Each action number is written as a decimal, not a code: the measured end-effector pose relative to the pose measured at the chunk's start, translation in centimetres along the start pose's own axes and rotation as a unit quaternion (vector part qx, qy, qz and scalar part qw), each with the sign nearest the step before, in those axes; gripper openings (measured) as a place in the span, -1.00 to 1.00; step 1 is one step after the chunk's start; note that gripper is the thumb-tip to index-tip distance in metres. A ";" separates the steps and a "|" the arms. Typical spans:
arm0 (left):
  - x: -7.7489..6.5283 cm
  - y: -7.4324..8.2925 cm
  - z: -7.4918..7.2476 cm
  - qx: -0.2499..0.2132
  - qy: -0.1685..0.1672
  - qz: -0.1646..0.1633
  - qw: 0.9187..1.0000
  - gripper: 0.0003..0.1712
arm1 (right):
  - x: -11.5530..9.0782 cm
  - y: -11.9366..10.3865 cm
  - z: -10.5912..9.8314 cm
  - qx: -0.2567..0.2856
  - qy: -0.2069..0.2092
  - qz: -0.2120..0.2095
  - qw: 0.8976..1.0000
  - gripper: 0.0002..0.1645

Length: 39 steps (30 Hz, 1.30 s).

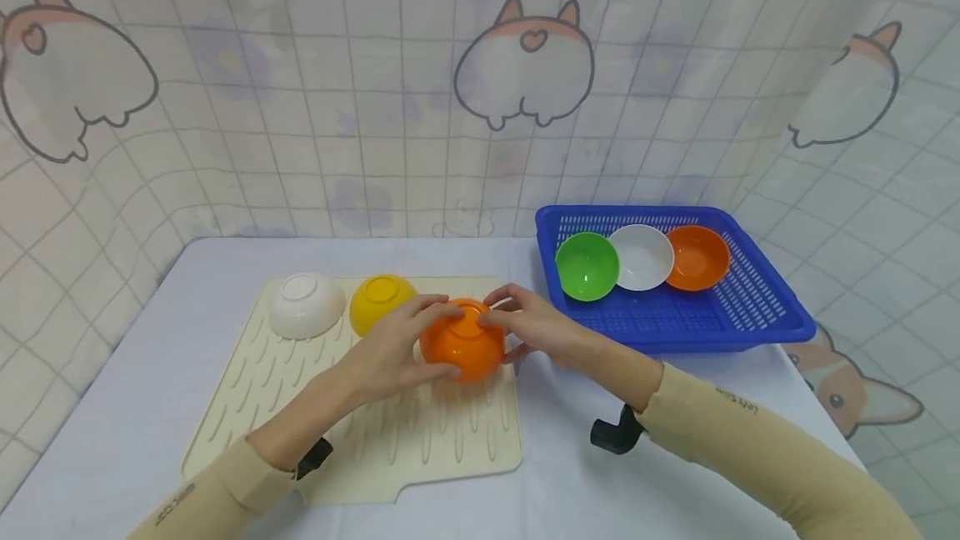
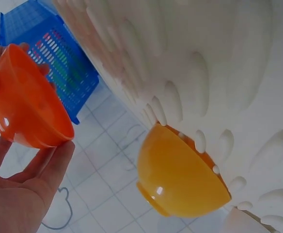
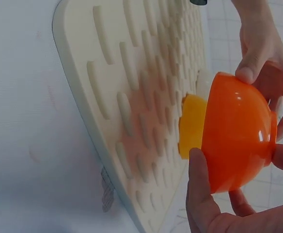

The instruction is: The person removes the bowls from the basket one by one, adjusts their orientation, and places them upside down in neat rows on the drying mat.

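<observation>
An orange bowl [image 1: 467,350] is upside down above the right part of the cream draining mat [image 1: 360,440], held between both hands. My left hand [image 1: 397,346] grips its left side, thumb low near the rim and fingers by the foot. On the other side my right hand [image 1: 536,323] grips the bowl, with fingertips at the foot and the rim. In the right wrist view a gap shows between the orange bowl [image 3: 238,136] and the mat [image 3: 127,97]. A yellow bowl [image 1: 381,302] and a white bowl [image 1: 306,307] lie upside down along the mat's far edge.
A blue plastic basket [image 1: 622,327] stands at the back right. Inside it, a green bowl [image 1: 587,267], a white bowl [image 1: 642,257] and an orange bowl [image 1: 697,258] sit in a row. A patterned curtain [image 1: 420,107] hangs behind the white-covered table [image 1: 570,473].
</observation>
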State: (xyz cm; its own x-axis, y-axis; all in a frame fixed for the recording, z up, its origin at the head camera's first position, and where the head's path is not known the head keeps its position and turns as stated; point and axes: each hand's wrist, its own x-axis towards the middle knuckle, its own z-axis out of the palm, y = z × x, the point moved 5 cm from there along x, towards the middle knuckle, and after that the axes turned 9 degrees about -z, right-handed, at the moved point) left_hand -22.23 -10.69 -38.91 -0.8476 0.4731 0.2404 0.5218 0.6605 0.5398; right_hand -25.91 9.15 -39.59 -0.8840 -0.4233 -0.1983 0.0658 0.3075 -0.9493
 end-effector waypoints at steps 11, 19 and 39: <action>0.4 -1.1 -0.4 -0.025 0.009 -0.011 1.000 -0.29 | -0.4 -0.6 -0.3 -0.143 -0.039 -0.108 0.983 -0.15; 1.6 -2.1 -0.3 -0.025 0.018 -0.014 0.999 -0.32 | -0.5 -1.7 0.9 -0.278 -0.040 -0.271 0.921 -0.12; 5.8 -4.7 1.5 -0.013 -0.001 -0.069 0.998 -0.37 | 3.7 -1.2 0.9 -0.338 0.014 -0.247 0.908 -0.24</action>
State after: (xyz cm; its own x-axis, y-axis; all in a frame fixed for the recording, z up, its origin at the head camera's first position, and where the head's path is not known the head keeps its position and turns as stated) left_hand -29.47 -10.16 -41.26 -0.9111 0.3794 0.1611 0.3973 0.7040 0.5887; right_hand -28.80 6.46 -39.42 -0.7399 -0.6334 0.2265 -0.6334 0.5425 -0.5519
